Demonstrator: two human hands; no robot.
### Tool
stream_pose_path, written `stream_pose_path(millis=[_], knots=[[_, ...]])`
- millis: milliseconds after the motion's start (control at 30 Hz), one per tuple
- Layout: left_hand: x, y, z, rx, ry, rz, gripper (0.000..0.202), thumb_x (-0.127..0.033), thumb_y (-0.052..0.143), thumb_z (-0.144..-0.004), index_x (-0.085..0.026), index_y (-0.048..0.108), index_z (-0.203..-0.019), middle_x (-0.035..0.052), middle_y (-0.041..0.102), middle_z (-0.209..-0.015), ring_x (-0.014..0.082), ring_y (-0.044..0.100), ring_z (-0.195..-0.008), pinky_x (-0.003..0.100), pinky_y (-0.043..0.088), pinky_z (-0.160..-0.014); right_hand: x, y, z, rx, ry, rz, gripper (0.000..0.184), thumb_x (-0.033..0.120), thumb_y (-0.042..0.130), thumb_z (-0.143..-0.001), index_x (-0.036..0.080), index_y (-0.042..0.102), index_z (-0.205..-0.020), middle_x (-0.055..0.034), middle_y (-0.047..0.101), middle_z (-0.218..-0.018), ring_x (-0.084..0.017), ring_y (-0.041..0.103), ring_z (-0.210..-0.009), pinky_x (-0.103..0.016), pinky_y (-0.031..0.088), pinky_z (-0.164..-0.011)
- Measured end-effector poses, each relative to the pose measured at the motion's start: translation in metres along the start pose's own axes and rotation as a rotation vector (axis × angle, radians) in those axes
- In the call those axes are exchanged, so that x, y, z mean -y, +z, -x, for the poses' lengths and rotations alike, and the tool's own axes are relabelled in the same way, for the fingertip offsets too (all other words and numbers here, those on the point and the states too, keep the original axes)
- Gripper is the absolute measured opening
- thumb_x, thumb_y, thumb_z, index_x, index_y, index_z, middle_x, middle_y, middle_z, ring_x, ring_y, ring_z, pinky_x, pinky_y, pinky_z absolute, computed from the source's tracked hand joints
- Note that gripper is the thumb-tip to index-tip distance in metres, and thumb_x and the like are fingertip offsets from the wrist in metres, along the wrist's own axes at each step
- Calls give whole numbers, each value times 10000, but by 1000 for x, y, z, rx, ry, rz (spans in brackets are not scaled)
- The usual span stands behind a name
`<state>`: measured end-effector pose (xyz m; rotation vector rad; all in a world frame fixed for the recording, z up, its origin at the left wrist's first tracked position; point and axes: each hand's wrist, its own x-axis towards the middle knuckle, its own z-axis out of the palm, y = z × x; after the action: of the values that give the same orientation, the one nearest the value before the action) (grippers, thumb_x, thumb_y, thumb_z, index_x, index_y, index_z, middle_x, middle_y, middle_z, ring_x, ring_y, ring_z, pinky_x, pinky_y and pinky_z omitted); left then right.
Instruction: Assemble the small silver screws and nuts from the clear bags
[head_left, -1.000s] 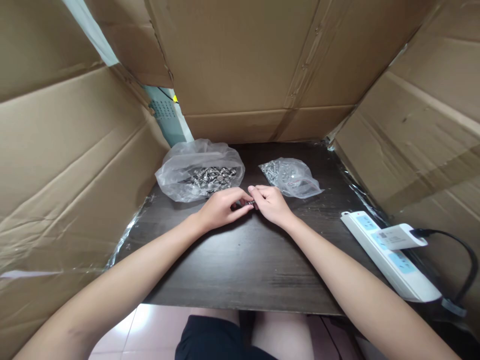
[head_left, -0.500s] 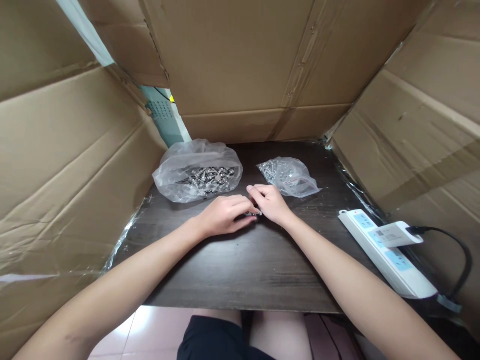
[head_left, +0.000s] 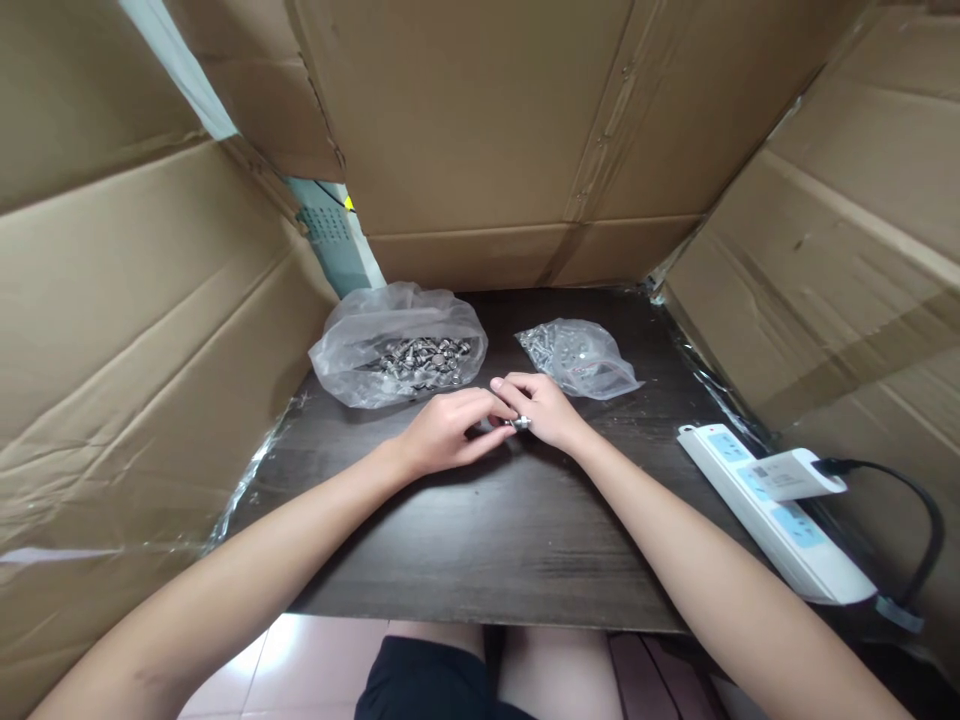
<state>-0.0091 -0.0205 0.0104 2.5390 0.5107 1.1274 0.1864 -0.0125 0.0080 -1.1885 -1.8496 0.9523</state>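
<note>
My left hand [head_left: 448, 431] and my right hand [head_left: 541, 407] meet at the middle of the dark wooden table [head_left: 480, 540]. Between their fingertips sits a small metal screw [head_left: 519, 423], pinched from both sides. Just beyond the left hand lies a crumpled clear plastic bag [head_left: 352, 345] holding a heap of metal screws [head_left: 424, 357]. A smaller clear zip bag [head_left: 581, 355] with small metal parts lies just behind the right hand.
Cardboard walls [head_left: 135, 330] enclose the table on the left, back and right. A white power strip [head_left: 772, 520] with a plugged white adapter and black cable [head_left: 919, 520] lies at the right edge. My knees and a pink tiled floor show below the table's front edge.
Both hands drew slightly toward me from beside the bags and stay joined; the small metal piece now shows more clearly between the fingertips.
</note>
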Motion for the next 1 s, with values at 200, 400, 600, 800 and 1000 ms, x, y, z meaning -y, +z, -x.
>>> stream_pose_path(millis=[200, 400, 600, 800, 1000], knots=[[4, 0, 1, -119, -48, -1, 95, -233, 663, -968, -161, 673, -1029, 65, 750, -905, 150, 704, -762, 252, 564, -688, 1, 2, 0, -28, -35, 8, 557, 613, 535, -941, 192, 512, -578, 16, 480, -613, -129, 430, -614, -285, 345, -613], [7, 1, 1, -161, -140, -52, 116, -266, 667, -973, -163, 680, -1026, 51, 749, -907, 128, 668, -698, 235, 535, -640, -3, 1, 0, -36, -26, -27, 240, 364, 564, -868, 192, 598, -704, 15, 545, -648, -142, 496, -636, -281, 381, -625], [12, -2, 0, -180, -242, -16, 101, -256, 673, -964, -164, 694, -1000, 23, 739, -860, 111, 665, -677, 204, 524, -615, -4, 4, 1, -48, 21, -144, 162, 331, 621, -804, 190, 635, -882, 0, 629, -750, -150, 558, -658, -284, 432, -618], [15, -3, 1, -167, -251, 10, 106, -252, 679, -959, -159, 694, -1009, 23, 746, -870, 101, 670, -677, 184, 526, -607, -4, 3, 2, -44, 20, -210, 184, 353, 648, -791, 191, 644, -879, -7, 632, -759, -152, 558, -664, -281, 429, -598], [16, -3, 2, -135, -257, 11, 117, -270, 677, -962, -163, 701, -1003, 26, 747, -866, 107, 674, -681, 189, 529, -604, -2, 2, 2, -53, 16, -208, 218, 409, 631, -830, 192, 646, -837, 0, 618, -723, -137, 518, -607, -291, 405, -592]])
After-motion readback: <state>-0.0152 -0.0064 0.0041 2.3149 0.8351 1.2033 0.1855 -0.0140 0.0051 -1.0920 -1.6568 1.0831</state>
